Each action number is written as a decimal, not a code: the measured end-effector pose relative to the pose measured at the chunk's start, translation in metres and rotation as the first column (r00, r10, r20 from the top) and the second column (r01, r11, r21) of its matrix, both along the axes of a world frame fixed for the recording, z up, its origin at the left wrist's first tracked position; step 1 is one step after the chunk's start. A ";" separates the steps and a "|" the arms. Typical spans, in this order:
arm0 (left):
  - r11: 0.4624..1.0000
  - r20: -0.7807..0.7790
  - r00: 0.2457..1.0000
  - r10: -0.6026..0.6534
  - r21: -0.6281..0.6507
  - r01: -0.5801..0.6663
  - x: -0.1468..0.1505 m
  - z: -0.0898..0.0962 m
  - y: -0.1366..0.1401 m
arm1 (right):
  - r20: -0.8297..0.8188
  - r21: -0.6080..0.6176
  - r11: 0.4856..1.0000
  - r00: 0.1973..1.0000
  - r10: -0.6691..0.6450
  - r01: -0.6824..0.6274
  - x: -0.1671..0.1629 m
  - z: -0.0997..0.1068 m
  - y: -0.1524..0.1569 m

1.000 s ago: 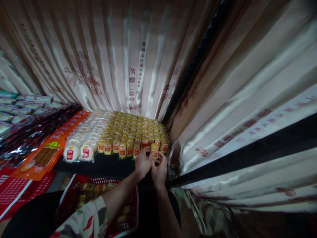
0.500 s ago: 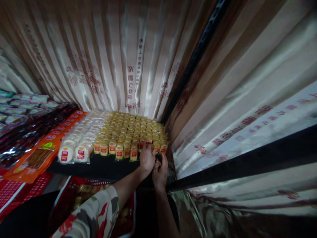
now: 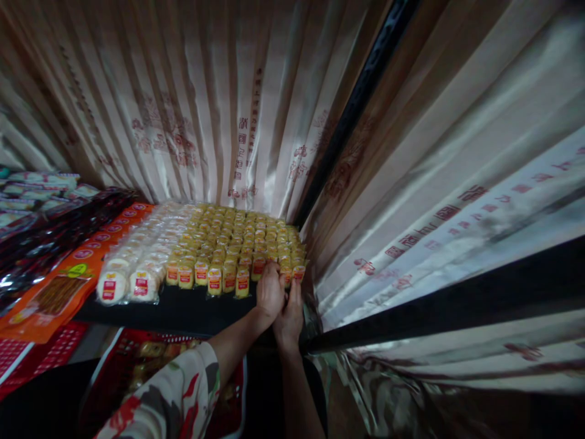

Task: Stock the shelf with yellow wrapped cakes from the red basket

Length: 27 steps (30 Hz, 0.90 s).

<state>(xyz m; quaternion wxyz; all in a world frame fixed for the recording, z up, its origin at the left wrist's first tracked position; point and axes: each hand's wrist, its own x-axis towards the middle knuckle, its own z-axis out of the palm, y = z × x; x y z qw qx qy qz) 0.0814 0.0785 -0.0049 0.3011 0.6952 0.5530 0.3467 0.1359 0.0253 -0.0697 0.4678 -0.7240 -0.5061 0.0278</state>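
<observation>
Rows of small yellow cakes in clear wrappers (image 3: 228, 244), with red labels on the front ones, stand packed together on a black shelf (image 3: 192, 311). My left hand (image 3: 270, 294) is at the front right of the block, its fingers curled against a wrapped cake (image 3: 286, 271). Close beside it, my right hand (image 3: 289, 317) has its fingers drawn together, tips at the lower edge of the corner cake (image 3: 298, 269). Both hands are closed at the cakes; the gripped parts are mostly hidden behind the fingers.
Left of the cakes lie white round wrapped pastries (image 3: 144, 283), an orange snack bag (image 3: 50, 305) and dark shiny packs (image 3: 59, 238). Below the shelf is a red basket (image 3: 107, 360) holding wrapped items. Pleated printed curtains (image 3: 205, 110) and a dark post (image 3: 356, 116) stand behind.
My right hand has moved slightly left, closer to the left hand, and its spread fingers have come together at the corner cake. The view has shifted a little.
</observation>
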 end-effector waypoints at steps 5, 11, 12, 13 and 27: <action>0.999 -0.018 1.000 -0.017 0.042 0.017 0.000 -0.004 0.000 | -0.008 0.060 0.998 0.999 -0.035 0.035 -0.001 0.008 -0.004; 0.999 -0.008 1.000 -0.016 0.042 0.017 0.000 -0.005 0.003 | 0.060 -0.040 0.998 0.997 0.045 -0.043 -0.004 0.010 -0.003; 0.999 -0.008 1.000 -0.020 0.039 0.020 0.000 -0.005 0.004 | 0.076 -0.058 0.997 0.996 0.051 -0.046 -0.004 0.009 -0.003; 0.999 -0.009 1.000 -0.024 0.037 0.024 0.000 -0.005 0.004 | 0.092 -0.072 0.996 0.994 0.056 -0.050 -0.005 0.009 -0.002; 0.989 0.038 0.995 0.097 0.106 -0.101 -0.031 0.001 -0.040 | 0.085 -0.106 0.994 0.996 0.037 -0.028 -0.007 0.010 0.000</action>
